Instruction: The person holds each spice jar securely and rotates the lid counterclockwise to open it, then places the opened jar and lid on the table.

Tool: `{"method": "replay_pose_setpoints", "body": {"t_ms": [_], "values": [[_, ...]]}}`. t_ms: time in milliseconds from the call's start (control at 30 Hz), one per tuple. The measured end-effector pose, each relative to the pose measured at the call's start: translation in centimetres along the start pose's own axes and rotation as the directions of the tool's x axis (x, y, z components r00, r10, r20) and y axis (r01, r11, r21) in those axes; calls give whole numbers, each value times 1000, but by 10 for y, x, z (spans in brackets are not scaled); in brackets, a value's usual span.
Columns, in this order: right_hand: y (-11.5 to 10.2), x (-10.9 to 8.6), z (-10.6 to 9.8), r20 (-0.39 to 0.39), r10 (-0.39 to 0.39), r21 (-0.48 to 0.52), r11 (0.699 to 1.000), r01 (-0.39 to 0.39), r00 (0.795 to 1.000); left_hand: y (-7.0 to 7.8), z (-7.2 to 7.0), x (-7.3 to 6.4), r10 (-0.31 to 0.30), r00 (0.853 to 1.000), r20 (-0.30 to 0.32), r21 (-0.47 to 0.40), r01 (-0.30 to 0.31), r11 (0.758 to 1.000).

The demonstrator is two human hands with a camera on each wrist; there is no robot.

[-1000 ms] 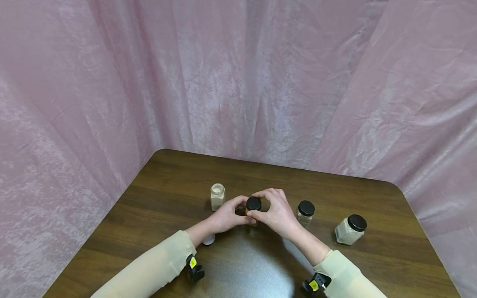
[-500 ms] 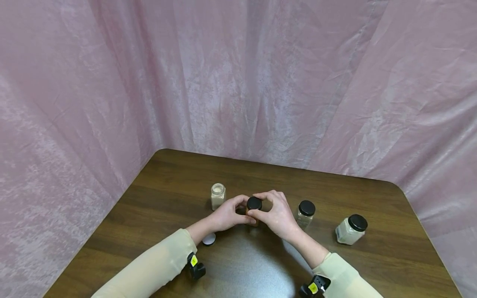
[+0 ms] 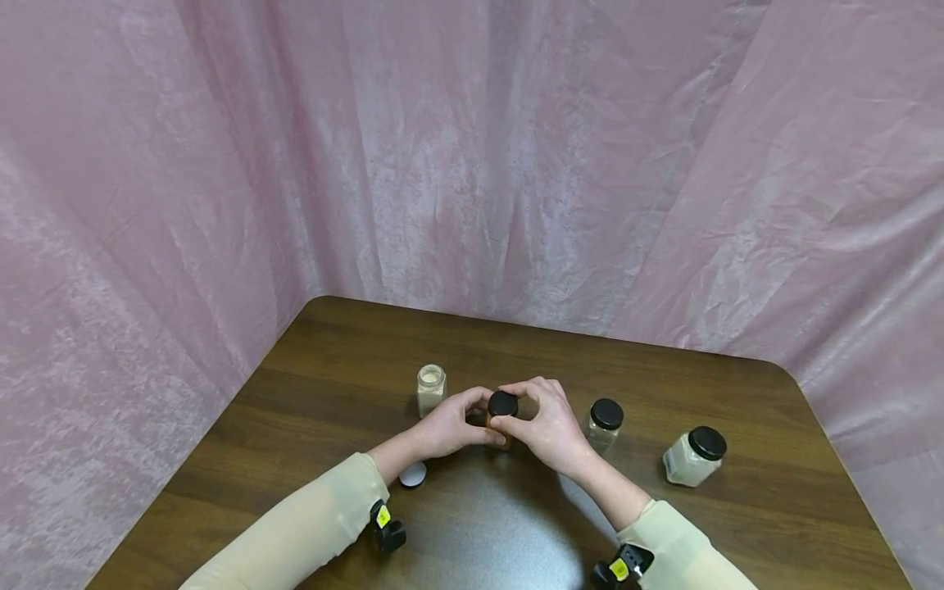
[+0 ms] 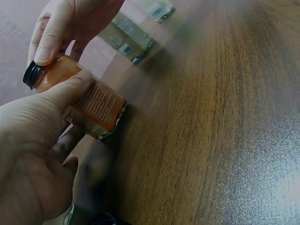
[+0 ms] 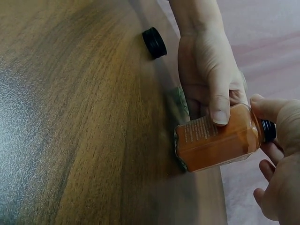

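Observation:
A glass spice jar [image 5: 218, 140] of orange-red powder stands at the middle of the table, with a black lid [image 3: 503, 402] on top. My left hand [image 3: 448, 428] grips the jar's body, its thumb lying over the printed label in the left wrist view. From the other side, my right hand [image 3: 547, 422] pinches the lid between thumb and fingers. Just behind my left hand is an open jar [image 3: 431, 392] of pale powder. Near my left wrist lies a loose black lid [image 5: 154, 43], its whitish inner side up in the head view.
Right of my hands stands a black-lidded jar [image 3: 605, 424], partly behind my right wrist. Farther right is another black-lidded jar [image 3: 693, 456] of pale powder. The brown wooden table [image 3: 354, 344] ends at a pink curtain [image 3: 472, 164] behind and at the sides.

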State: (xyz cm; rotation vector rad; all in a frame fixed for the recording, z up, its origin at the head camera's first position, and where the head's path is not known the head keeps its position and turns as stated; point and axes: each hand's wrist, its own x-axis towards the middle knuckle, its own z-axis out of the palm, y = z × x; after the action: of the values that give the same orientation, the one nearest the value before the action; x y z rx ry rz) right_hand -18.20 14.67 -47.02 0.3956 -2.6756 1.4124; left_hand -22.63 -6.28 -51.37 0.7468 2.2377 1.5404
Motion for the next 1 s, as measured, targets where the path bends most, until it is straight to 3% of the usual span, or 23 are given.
{"method": "replay_pose_setpoints", "body": {"t_ms": [500, 1000], "values": [[1, 1, -3, 32, -57, -7, 998, 57, 998, -1, 0, 0, -2, 1000, -1, 8, 2, 1000], [3, 4, -15, 219, -142, -15, 989, 149, 965, -2, -1, 0, -9, 1000, 5, 37, 9, 999]]}}
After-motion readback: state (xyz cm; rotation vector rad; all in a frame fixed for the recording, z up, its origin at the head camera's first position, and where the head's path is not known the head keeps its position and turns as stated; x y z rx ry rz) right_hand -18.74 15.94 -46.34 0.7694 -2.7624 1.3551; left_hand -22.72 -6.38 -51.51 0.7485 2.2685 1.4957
